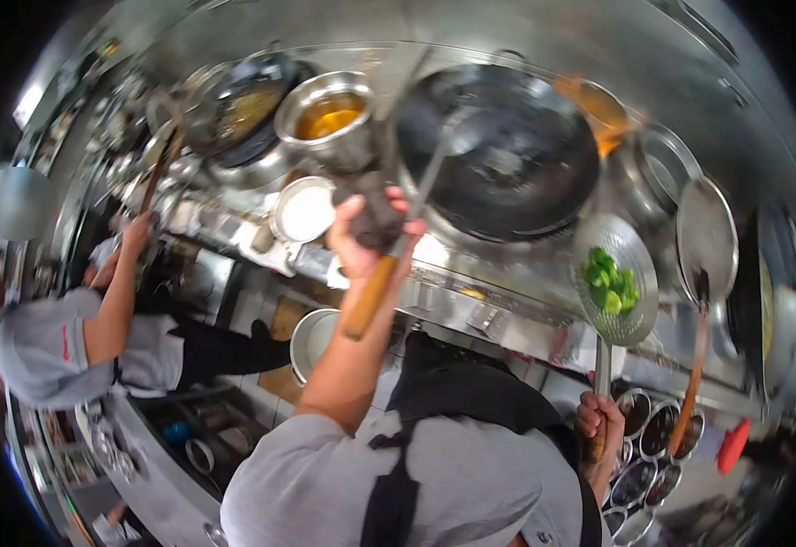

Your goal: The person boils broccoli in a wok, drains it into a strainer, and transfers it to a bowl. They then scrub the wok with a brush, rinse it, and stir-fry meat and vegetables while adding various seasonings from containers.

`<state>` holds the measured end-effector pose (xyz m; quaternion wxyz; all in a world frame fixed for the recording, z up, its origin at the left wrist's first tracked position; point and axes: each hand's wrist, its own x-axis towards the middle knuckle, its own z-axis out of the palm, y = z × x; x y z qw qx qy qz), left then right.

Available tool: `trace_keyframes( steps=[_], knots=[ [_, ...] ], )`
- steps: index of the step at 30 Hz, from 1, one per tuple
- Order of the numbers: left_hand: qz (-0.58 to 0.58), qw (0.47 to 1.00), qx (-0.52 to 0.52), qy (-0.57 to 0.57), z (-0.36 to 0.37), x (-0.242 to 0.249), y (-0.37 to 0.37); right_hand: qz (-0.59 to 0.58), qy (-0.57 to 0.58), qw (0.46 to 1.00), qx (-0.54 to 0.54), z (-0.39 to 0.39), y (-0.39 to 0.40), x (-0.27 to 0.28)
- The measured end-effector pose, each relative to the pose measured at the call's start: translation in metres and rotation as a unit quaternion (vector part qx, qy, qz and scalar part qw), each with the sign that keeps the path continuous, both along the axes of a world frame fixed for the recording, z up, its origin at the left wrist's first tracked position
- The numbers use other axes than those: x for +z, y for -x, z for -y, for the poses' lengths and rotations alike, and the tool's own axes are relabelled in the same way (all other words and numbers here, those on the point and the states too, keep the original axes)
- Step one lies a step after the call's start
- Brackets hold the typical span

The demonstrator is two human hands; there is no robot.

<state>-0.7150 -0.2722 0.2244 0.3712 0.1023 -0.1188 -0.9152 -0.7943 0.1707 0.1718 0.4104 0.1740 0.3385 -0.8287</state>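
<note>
My left hand (350,239) is closed round a ladle (433,173) with a wooden handle end, and a dark bunched cloth (377,211) is gripped in it too. The ladle's bowl reaches over the black wok (507,196), whose inside looks wet and shiny. At the lower right, my right hand (602,425) grips the handle of a perforated strainer (636,321). Green vegetable pieces (610,282) lie in the strainer, which is held beside the wok's right side.
A metal pot of orange-brown liquid (329,115) and a bowl of white contents (305,209) stand left of the wok. Flames (608,137) show at its right. A mesh skimmer (706,239) rests farther right, above sauce containers (660,427). Another person (88,342) works at left.
</note>
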Motion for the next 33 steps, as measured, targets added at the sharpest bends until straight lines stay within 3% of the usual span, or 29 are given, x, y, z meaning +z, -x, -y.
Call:
trace_keyframes(
  steps=[6, 10, 11, 12, 14, 16, 19, 20, 24, 28, 30, 31, 33],
  knots=[
    [-0.084, 0.996, -0.017, 0.002, 0.014, -0.015, -0.003, -0.185, -0.195, 0.963, 0.031, 0.033, -0.020, 0.092],
    [-0.085, 0.996, -0.025, 0.018, 0.012, -0.015, 0.002, -0.347, -0.366, 0.860, 0.082, 0.092, 0.009, 0.082],
    [-0.078, 0.996, -0.026, 0.026, 0.011, -0.013, 0.003, -0.412, -0.331, 0.847, 0.065, 0.099, 0.019, 0.064],
    [-0.066, 0.997, -0.029, 0.032, 0.010, -0.011, 0.004, -0.419, -0.368, 0.825, 0.088, 0.109, 0.028, 0.066],
    [-0.044, 0.998, -0.034, 0.040, 0.006, -0.007, 0.007, -0.536, -0.404, 0.739, 0.057, 0.111, 0.046, 0.033],
    [-0.030, 0.997, -0.042, 0.053, 0.002, -0.008, 0.009, -0.645, -0.473, 0.600, -0.005, 0.120, 0.061, 0.016],
    [0.000, 0.998, -0.031, 0.059, -0.009, -0.006, 0.012, -0.480, -0.465, 0.744, 0.011, 0.121, 0.054, 0.040],
    [0.011, 0.998, -0.028, 0.059, -0.013, -0.006, 0.013, -0.498, -0.430, 0.753, -0.010, 0.109, 0.059, 0.023],
    [0.025, 0.996, -0.048, 0.071, -0.020, -0.010, 0.020, -0.356, -0.318, 0.878, 0.007, 0.073, 0.024, 0.040],
    [0.121, 0.982, -0.039, 0.143, -0.041, -0.015, 0.034, -0.185, -0.196, 0.963, 0.002, 0.034, -0.016, 0.037],
    [0.132, 0.958, -0.089, 0.240, -0.047, -0.025, 0.045, -0.112, -0.059, 0.992, -0.008, 0.016, -0.018, 0.017],
    [0.142, 0.958, -0.087, 0.233, -0.058, -0.027, 0.053, -0.064, -0.002, 0.998, -0.028, 0.013, -0.015, 0.009],
    [0.144, 0.963, -0.131, 0.186, -0.077, -0.035, 0.070, -0.017, 0.006, 0.999, -0.033, 0.007, 0.003, -0.018]
  ],
)
